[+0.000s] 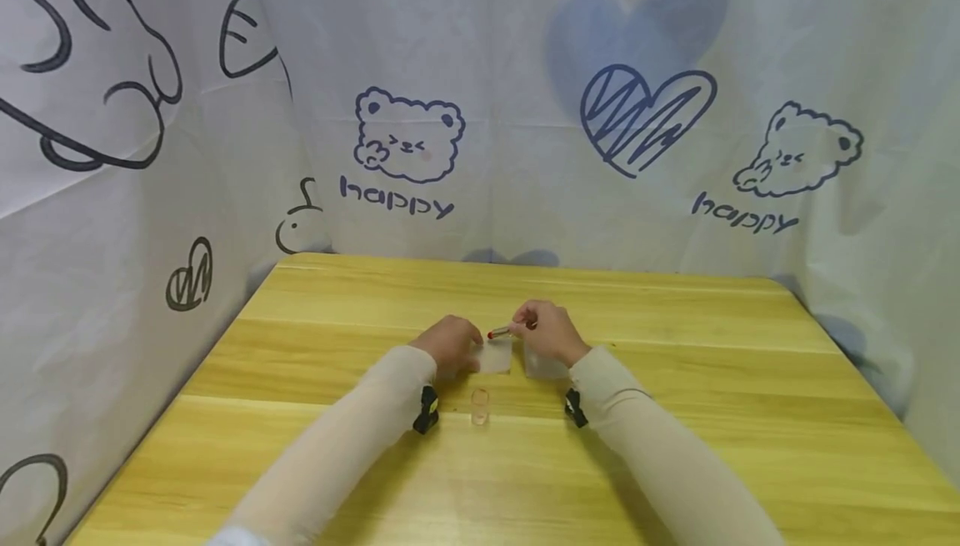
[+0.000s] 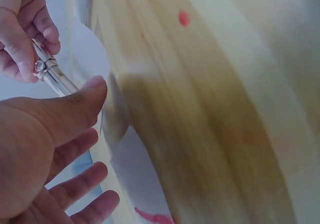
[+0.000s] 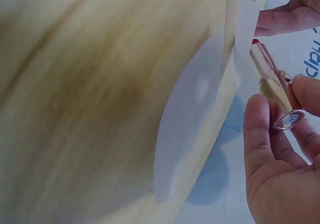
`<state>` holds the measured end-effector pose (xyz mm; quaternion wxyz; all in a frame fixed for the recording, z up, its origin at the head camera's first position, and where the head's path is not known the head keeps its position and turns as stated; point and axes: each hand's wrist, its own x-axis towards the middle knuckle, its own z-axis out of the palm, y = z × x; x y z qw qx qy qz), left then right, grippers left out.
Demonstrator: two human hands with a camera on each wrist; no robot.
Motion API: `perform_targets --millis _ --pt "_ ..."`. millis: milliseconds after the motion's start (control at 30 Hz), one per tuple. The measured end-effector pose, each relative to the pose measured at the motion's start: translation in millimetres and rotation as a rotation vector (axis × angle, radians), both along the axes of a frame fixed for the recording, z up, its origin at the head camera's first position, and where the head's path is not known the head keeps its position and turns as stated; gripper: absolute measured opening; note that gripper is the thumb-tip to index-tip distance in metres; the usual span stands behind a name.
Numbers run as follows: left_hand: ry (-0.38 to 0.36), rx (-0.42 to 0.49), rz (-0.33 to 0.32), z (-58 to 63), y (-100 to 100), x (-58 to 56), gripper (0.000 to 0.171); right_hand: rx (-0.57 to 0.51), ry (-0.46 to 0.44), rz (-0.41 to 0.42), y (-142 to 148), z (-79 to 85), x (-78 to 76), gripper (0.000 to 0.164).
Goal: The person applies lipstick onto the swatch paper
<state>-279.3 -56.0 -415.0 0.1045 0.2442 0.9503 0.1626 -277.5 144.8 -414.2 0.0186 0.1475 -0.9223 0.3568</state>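
Observation:
A slim lipstick (image 1: 499, 333) with a gold tube, clear base and red tip is pinched between the thumb and fingers of my right hand (image 1: 551, 331). Its red end points toward my left hand (image 1: 450, 344), which lies beside a small white sheet of paper (image 1: 495, 358). In the left wrist view the left fingers (image 2: 82, 184) are spread and loosely bent, with a gap below the thumb. Whether they touch the paper I cannot tell. Under the right hand lies a second white piece (image 1: 543, 365). A red mark (image 2: 152, 216) shows in the left wrist view.
A clear pinkish cap-like piece (image 1: 480, 406) lies on the wooden table (image 1: 315, 438) between the forearms. White cloth (image 1: 495, 54) with drawn bears and hearts hangs behind the table and along its sides. Each wrist wears a black strap device (image 1: 426, 410).

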Motion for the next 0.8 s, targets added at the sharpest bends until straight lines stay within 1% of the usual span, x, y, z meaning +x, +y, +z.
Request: perform_targets --millis 67,167,333,433,567,800 --pt "0.013 -0.018 -0.009 0.8 1.2 1.0 0.035 0.013 0.018 0.011 -0.1 -0.4 -0.6 0.010" --pt "0.022 -0.015 -0.018 1.4 2.3 1.9 0.034 0.023 0.039 0.011 -1.5 -0.5 -0.6 0.009" --pt "0.015 -0.031 -0.020 -1.3 1.5 2.4 0.034 0.036 0.035 0.009 -4.3 -2.6 0.4 0.009" --pt "0.029 -0.040 -0.030 -3.4 0.3 2.5 0.034 0.044 0.040 0.009 -6.2 -4.4 1.4 0.009" --pt "0.034 -0.029 -0.033 -1.0 0.6 3.6 0.034 0.047 0.053 0.007 -7.4 -3.5 2.5 0.008" --pt "0.005 -0.034 -0.015 4.2 1.1 6.0 0.030 0.077 0.058 0.011 -8.6 -2.8 2.7 0.008"
